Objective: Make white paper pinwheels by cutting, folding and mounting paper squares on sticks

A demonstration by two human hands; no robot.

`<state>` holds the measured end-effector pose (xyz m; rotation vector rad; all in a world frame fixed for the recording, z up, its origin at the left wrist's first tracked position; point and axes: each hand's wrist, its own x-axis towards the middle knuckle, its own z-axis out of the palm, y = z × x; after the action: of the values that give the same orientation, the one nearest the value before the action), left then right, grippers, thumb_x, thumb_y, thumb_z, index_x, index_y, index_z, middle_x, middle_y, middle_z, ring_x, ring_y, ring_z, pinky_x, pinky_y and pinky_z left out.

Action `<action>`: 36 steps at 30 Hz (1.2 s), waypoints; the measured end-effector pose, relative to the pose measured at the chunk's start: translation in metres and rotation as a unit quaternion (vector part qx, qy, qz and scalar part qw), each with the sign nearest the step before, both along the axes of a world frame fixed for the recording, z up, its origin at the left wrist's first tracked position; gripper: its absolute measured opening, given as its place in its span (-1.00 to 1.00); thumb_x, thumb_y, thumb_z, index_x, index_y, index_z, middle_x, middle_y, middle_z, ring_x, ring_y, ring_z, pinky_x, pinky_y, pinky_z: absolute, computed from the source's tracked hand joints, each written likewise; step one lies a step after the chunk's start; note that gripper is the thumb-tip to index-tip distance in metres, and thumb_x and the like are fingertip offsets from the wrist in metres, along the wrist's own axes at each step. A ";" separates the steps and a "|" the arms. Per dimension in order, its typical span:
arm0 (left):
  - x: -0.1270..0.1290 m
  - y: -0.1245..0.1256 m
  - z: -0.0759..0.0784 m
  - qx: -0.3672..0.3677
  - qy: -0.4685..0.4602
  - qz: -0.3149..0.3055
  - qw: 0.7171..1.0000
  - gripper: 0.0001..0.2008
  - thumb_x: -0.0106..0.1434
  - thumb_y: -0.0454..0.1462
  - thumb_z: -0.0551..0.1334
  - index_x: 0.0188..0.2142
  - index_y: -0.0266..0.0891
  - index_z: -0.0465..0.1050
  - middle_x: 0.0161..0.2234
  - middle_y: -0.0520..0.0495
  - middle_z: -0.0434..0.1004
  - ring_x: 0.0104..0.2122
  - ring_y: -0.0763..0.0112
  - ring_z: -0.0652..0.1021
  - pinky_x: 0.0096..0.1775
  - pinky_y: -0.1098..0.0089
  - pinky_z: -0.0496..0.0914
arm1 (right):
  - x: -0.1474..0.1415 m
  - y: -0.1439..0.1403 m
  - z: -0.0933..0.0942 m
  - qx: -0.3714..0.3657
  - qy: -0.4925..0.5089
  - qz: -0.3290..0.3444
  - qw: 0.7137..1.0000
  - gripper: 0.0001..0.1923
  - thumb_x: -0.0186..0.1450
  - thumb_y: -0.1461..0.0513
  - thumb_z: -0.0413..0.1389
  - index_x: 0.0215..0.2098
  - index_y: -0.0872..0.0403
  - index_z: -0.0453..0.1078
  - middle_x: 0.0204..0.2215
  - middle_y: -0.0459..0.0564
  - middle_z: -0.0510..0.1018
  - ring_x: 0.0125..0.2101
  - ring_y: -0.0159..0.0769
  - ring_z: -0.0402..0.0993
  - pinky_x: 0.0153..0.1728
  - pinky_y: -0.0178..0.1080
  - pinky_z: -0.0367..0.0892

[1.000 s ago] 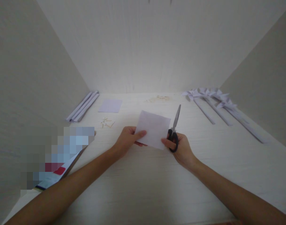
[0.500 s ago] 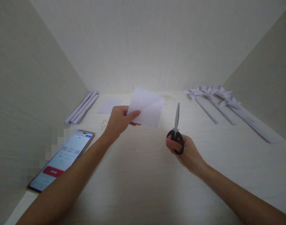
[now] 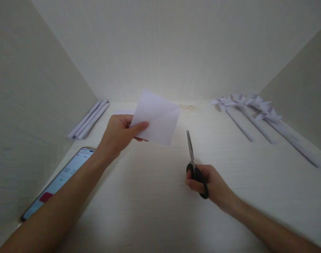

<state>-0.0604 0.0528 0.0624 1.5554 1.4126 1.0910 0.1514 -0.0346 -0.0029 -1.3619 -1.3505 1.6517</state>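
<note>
1. Paper sheet: it is white, thin and flat, with four straight sides. It is held up in the air above the table, tilted, with one corner pointing up and away.
2. The left hand pinches the sheet's left edge, thumb on top and fingers under it.
3. The scissors have black loop handles and shiny grey metal blades. The blades are shut together. Their long way runs away from the person, tips pointing at the sheet but not touching it.
4. The right hand has its fingers curled through the black handles, low over the table.
5. A phone lies flat on the left. Its screen shows numbers that start "00:2" and a red button; the rest is too blurry to read.
6. Rolled paper tubes lie far left. Paper pinwheels on long sticks lie far right.
7. The table is pale wood with fine lines.
</note>
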 end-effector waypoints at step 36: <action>0.007 -0.007 0.005 -0.010 -0.004 -0.001 1.000 -0.84 -0.06 -0.21 0.24 -0.62 -0.28 0.45 -0.70 0.01 0.45 -0.70 0.49 0.43 -0.67 0.54 0.29 | -0.004 -0.009 0.011 0.064 -0.045 0.100 0.992 -0.60 0.16 -0.05 -0.07 -0.59 0.09 0.10 -0.64 -0.16 0.11 -0.60 -0.47 0.00 -0.64 -0.37 -0.07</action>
<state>-0.0535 0.0457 0.0672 1.5355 1.4129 1.0779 0.1475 -0.0438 0.0085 -1.2738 -1.6632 1.6160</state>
